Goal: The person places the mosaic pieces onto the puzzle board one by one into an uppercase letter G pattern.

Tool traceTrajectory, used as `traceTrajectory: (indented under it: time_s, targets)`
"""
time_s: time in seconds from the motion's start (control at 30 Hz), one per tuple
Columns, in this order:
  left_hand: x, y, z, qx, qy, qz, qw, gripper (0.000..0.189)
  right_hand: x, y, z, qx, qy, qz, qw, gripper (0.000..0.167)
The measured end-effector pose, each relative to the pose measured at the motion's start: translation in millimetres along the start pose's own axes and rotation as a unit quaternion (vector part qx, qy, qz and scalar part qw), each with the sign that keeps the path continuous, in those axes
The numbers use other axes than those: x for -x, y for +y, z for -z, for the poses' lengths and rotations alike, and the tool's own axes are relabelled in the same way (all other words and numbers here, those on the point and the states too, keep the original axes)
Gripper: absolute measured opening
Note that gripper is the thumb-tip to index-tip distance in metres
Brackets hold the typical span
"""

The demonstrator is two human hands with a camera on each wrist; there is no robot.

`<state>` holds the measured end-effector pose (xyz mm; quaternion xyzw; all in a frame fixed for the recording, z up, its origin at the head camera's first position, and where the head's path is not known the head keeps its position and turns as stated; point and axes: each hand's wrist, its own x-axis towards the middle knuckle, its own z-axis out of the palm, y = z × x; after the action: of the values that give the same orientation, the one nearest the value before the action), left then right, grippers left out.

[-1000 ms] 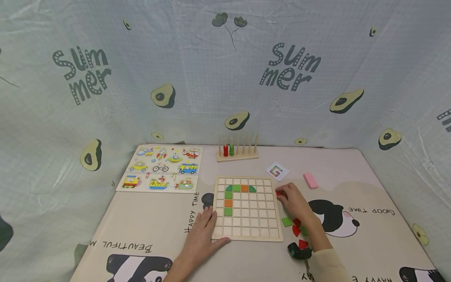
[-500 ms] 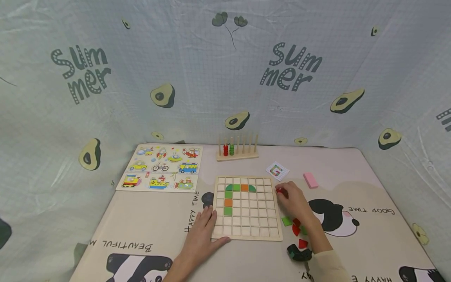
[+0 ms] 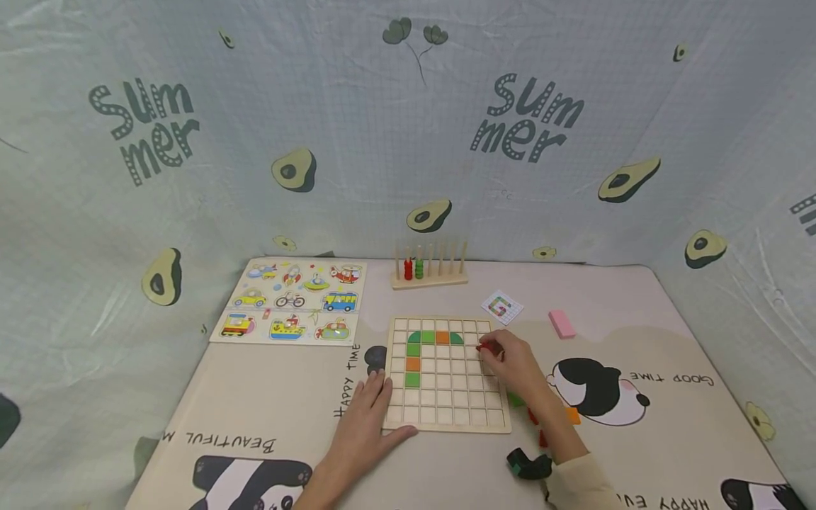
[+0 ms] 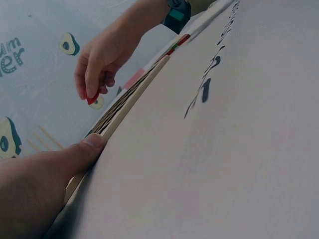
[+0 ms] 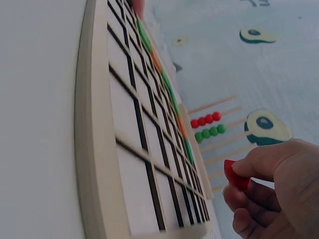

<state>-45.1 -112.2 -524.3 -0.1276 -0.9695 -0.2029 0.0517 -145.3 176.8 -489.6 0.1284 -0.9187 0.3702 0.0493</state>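
Observation:
My right hand (image 3: 519, 365) pinches a small red tile (image 5: 236, 175) with a rounded edge between thumb and fingers. It is over the right columns of a wooden grid board (image 3: 446, 428), and the left wrist view has the tile raised above the board. Green, orange and teal tiles form a row and a column in the grid, among them an orange tile (image 3: 413, 364). At the board's left edge rests my left hand (image 3: 362, 421), fingers extended and thumb near the front edge; the left wrist view shows that thumb touching the frame.
Right of the board, loose tiles such as a green one (image 3: 515, 400) lie partly under the right forearm. Behind are a pattern card (image 3: 502, 307), a pink block (image 3: 562, 324) and a peg stand (image 3: 430, 282) with beads. A vehicle picture board (image 3: 290, 301) lies back left.
My right hand has moved left with the red tile, from beside the board to over its right columns. An orange loose tile now shows right of the forearm. The left hand has stayed put.

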Motion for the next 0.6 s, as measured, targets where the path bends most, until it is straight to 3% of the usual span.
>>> traceTrajectory:
  time_s: [0.2, 0.6]
  targets:
    - [0.7, -0.8, -1.3, 0.001, 0.011, -0.008, 0.9999, 0.094, 3.4, -11, -14, -0.009, -0.007, 0.012, 0.9999, 0.014]
    - [1.2, -1.2, -1.0, 0.007, -0.004, -0.001, 1.0, 0.094, 8.6, -39, -40, -0.039, -0.036, 0.031, 0.9981, 0.012]
